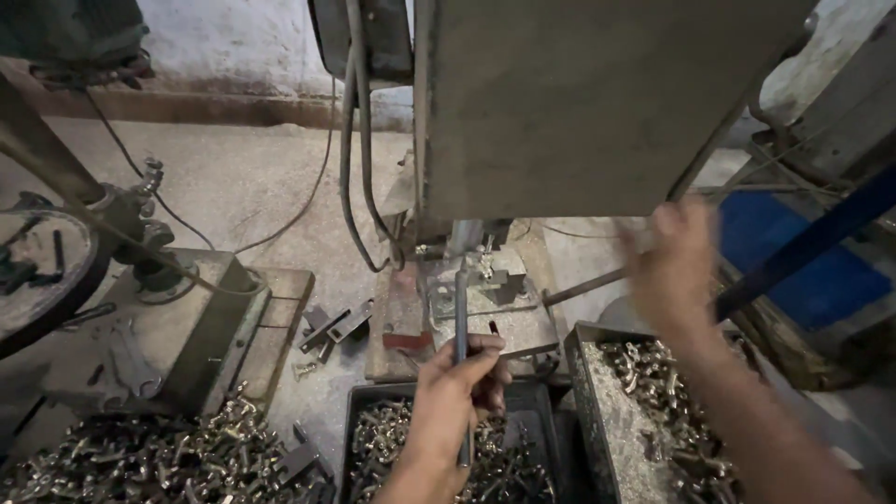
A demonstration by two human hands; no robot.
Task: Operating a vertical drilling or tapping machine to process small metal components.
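Rod in my left hand (455, 383): the rod (461, 317) is grey metal, smooth, with a dull shine.
Machine column (579, 103): painted metal, matt grey, a little scratched.
Work plate (504, 322): bare metal, worn, with red stains.
Small parts (140, 462): bright metal, glossy, yellowish-silver.
Right tray (583, 392): dark sheet metal, matt, with pale rough shavings inside.
Floor (243, 187): concrete, rough and dusty.
Cables (350, 168): smooth dark rubber.

The left hand (457, 383) grips a thin metal rod (461, 345) upright; the blurred right hand (674, 266) reaches the machine's lever (583, 286).
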